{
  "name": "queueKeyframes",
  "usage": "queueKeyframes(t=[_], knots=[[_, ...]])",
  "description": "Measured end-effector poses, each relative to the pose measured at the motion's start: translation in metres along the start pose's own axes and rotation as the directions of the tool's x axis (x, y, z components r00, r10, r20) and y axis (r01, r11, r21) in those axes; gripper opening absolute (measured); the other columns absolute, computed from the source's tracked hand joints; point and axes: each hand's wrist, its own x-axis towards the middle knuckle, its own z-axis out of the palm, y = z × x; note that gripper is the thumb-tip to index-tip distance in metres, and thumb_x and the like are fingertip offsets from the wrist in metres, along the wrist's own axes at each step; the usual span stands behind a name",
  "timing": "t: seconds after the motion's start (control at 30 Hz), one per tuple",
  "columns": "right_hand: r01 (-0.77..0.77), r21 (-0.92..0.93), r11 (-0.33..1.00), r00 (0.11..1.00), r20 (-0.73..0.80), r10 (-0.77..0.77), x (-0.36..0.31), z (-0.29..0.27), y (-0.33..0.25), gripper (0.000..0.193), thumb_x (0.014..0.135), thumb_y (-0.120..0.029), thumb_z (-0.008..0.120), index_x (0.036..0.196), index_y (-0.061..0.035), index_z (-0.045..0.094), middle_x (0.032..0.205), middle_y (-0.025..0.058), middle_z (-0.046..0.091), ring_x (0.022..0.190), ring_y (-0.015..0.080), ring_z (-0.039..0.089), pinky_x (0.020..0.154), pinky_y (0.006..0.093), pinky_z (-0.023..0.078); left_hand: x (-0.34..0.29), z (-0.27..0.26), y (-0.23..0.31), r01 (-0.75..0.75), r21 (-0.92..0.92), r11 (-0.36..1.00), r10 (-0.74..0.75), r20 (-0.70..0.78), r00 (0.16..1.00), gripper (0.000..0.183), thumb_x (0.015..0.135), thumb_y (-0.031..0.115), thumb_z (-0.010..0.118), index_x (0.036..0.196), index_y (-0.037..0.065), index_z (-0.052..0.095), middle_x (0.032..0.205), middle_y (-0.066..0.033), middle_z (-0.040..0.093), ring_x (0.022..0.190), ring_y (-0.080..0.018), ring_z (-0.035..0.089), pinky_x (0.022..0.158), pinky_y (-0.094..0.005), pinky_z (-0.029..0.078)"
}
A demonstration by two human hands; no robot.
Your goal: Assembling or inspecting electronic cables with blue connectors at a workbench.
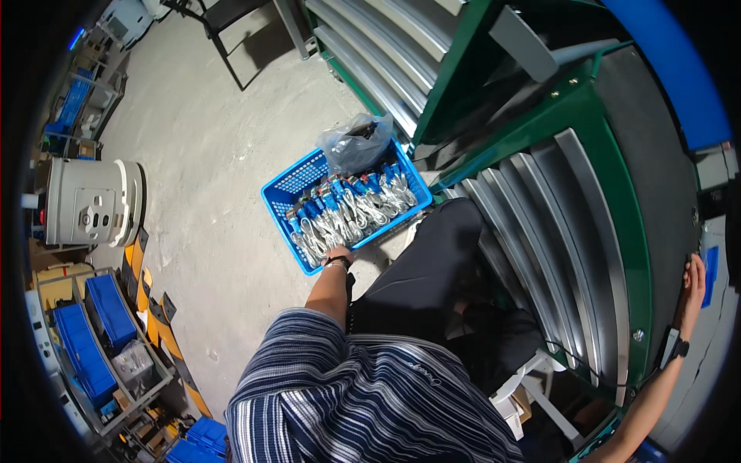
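Observation:
My left hand [338,253] is at the near rim of a blue plastic basket [269,194], its fingers closed over the edge and partly hidden. Rows of coiled white cables [351,216] with blue ends fill the basket. A clear plastic bag [351,149] holding something dark lies at its far side. My right hand [695,282] reaches far out to the right and rests on a light grey surface with fingers stretched out. Beside its fingertips is a small blue item [711,276]. A dark watch-like band [679,349] circles that wrist.
Green cabinets with grey metal drawers [540,231] stand close on the right. A black chair [224,23] is at the far end. On the left are a light grey machine [89,202], yellow-black floor strips [154,312] and a rack with blue bins [83,351].

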Motion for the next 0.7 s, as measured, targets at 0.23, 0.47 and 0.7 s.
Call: queueKeyframes(t=[0.23, 0.47, 0.7], knots=[[0.063, 0.166, 0.984, 0.969, -0.245, -0.021, -0.066, 0.004, -0.043, 0.038, 0.101, -0.019, 0.055, 0.136, -0.0036, 0.054, 0.124, 0.0026, 0.059, 0.101, 0.0082, 0.057, 0.092, 0.0219, 0.043, -0.067, -0.038, 0.058, -0.135, 0.069, 0.988, 0.149, -0.267, 0.952, 0.041, 0.085, 0.028, 0.059, 0.121, 0.01, 0.064, 0.129, -0.0189, 0.061, 0.118, -0.0372, 0.059, 0.1, -0.0517, 0.046], [0.493, -0.275, 0.825, 0.782, -0.276, -0.559, -0.256, 0.077, -0.126, 0.029, 0.094, -0.022, 0.061, 0.115, -0.0022, 0.062, 0.097, 0.0132, 0.064, 0.091, 0.0221, 0.059, 0.078, 0.0337, 0.049, 0.001, -0.05, 0.029, -0.449, 0.257, 0.856, 0.495, -0.149, 0.856, 0.042, 0.089, 0.037, 0.053, 0.11, 0.005, 0.07, 0.112, -0.0221, 0.068, 0.105, -0.0391, 0.066, 0.09, -0.0481, 0.052], [-0.222, 0.309, 0.925, 0.886, -0.332, 0.323, -0.383, 0.089, 0.045, 0.019, 0.095, -0.013, 0.061, 0.107, 0.0009, 0.061, 0.092, 0.0054, 0.064, 0.081, 0.0123, 0.06, 0.073, 0.0215, 0.046, 0.075, -0.057, 0.017, -0.424, 0.717, 0.554, 0.537, 0.082, 0.839, 0.039, 0.088, 0.034, 0.051, 0.105, 0.006, 0.073, 0.113, -0.0202, 0.068, 0.111, -0.0373, 0.063, 0.094, -0.0465, 0.051]])
